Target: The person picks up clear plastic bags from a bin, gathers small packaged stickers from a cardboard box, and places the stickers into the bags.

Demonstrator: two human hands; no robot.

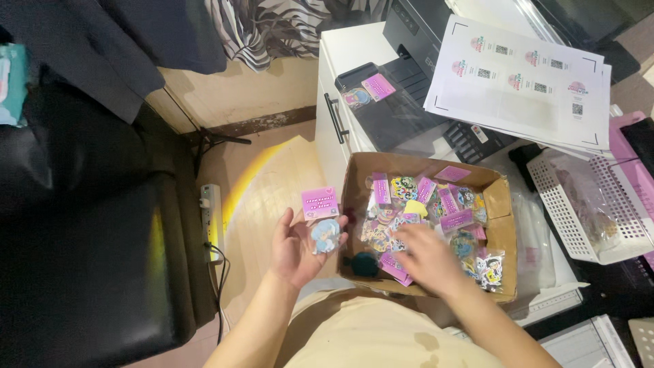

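Left hand [294, 249] fingers around charm packet [323, 219]; right hand [428, 259] blurred, grip unclear, in box [499, 204].

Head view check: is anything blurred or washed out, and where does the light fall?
Head view: the right hand is motion-blurred inside the cardboard box; the left hand and its small packet are fairly sharp; a bright yellowish arc of light lies on the floor; the black chair is deep in shadow; the printed sheets look bright, nearly washed out.
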